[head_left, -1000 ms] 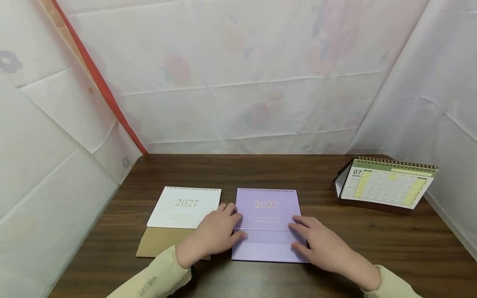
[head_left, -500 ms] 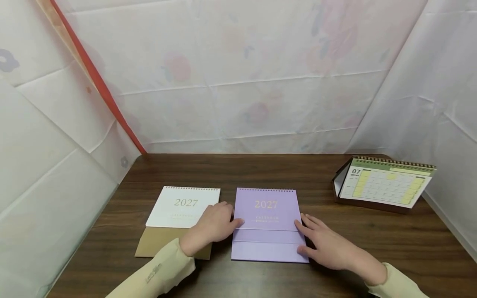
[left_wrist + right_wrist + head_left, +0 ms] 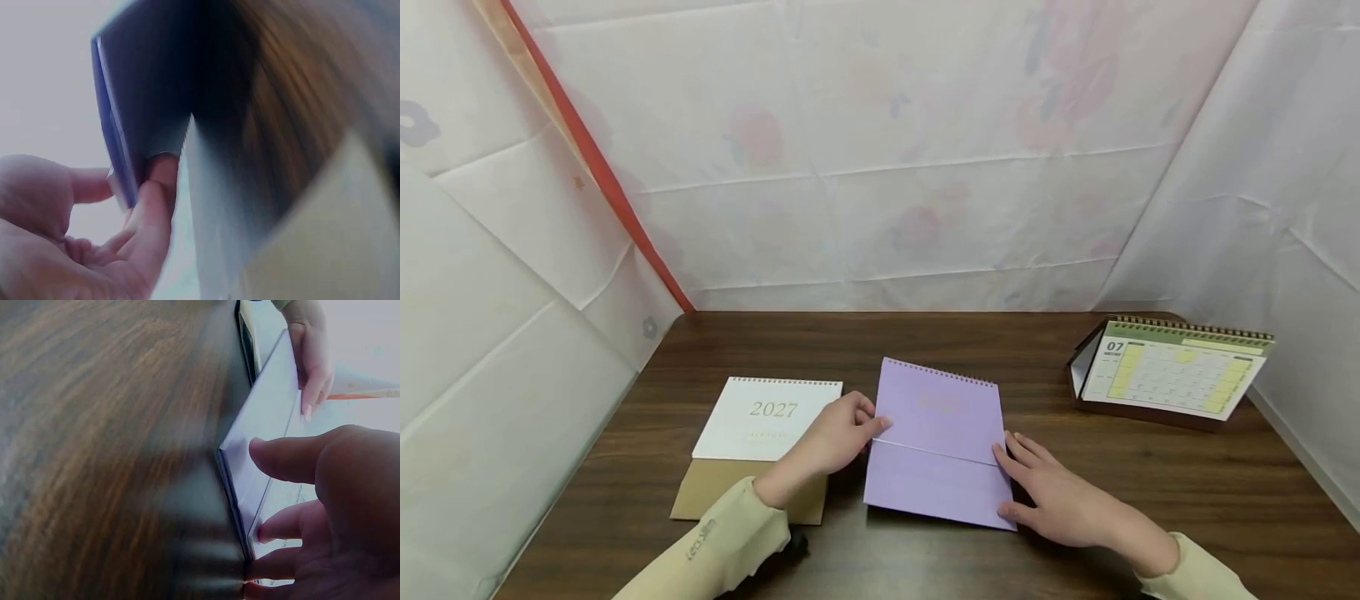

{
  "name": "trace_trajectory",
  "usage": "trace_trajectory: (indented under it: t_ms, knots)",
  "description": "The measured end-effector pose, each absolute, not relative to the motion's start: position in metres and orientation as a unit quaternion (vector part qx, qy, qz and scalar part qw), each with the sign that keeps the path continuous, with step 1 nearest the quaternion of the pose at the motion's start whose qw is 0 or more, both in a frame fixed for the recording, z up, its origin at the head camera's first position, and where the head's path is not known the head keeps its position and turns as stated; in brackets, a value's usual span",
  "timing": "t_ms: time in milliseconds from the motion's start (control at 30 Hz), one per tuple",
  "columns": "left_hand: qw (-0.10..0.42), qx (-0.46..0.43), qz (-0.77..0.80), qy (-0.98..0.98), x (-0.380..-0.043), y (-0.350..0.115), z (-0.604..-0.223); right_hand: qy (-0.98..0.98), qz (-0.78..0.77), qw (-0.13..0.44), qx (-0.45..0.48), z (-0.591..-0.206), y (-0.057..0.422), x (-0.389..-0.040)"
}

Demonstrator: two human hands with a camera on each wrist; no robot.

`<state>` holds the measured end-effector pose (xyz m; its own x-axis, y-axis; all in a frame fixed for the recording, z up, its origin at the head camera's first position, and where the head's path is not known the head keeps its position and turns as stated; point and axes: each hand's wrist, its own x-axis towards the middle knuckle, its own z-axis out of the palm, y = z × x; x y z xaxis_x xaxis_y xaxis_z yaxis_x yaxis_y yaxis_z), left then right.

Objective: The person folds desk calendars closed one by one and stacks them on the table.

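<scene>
A purple 2027 desk calendar (image 3: 936,425) is slightly tilted, its left side raised off the table. My left hand (image 3: 837,433) pinches its left edge, thumb on top and fingers underneath; the left wrist view shows the fingers (image 3: 150,206) under the dark underside. On the calendar's right edge rests my right hand (image 3: 1063,496), with its fingers loosely spread. The right wrist view shows the thumb (image 3: 281,456) over the purple cover. To the left lies a white 2027 desk calendar (image 3: 767,408) with a tan base flap (image 3: 737,483), partly hidden by my left forearm.
A desk calendar with a green header (image 3: 1180,367) stands as a tent at the back right of the dark wooden table (image 3: 895,337). White patterned cloth (image 3: 880,208) hangs behind and on both sides. A small black object (image 3: 796,543) shows beneath the left sleeve.
My left hand has taken hold of the purple calendar's left edge and lifted that side, so the calendar now tilts. The right hand shifted slightly outward, then stayed at the right edge.
</scene>
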<state>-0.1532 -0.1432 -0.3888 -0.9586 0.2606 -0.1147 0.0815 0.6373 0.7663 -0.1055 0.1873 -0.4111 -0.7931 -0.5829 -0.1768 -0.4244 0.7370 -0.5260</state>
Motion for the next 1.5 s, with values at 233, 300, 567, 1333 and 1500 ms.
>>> trace_trajectory:
  t_ms: [233, 300, 567, 1333, 1500]
  knots:
    - [0.119, 0.045, 0.526, 0.841, -0.154, -0.142, -0.393, 0.92, -0.269, 0.138, -0.251, -0.412, 0.188, -0.104]
    - [0.118, 0.036, 0.537, 0.835, -0.154, -0.142, -0.395, 0.921, -0.275, 0.124, -0.246, -0.413, 0.188, -0.104]
    - [0.099, 0.032, 0.574, 0.812, -0.154, -0.139, -0.396, 0.924, -0.304, 0.062, -0.225, -0.415, 0.189, -0.108]
    - [0.093, 0.085, 0.537, 0.834, -0.139, -0.178, -0.384, 0.767, -0.616, 0.139, -0.11, -0.419, 0.167, -0.124]
    - [0.076, 0.071, 0.495, 0.863, -0.136, -0.19, -0.385, 0.776, -0.606, 0.132, -0.117, -0.415, 0.153, -0.127]
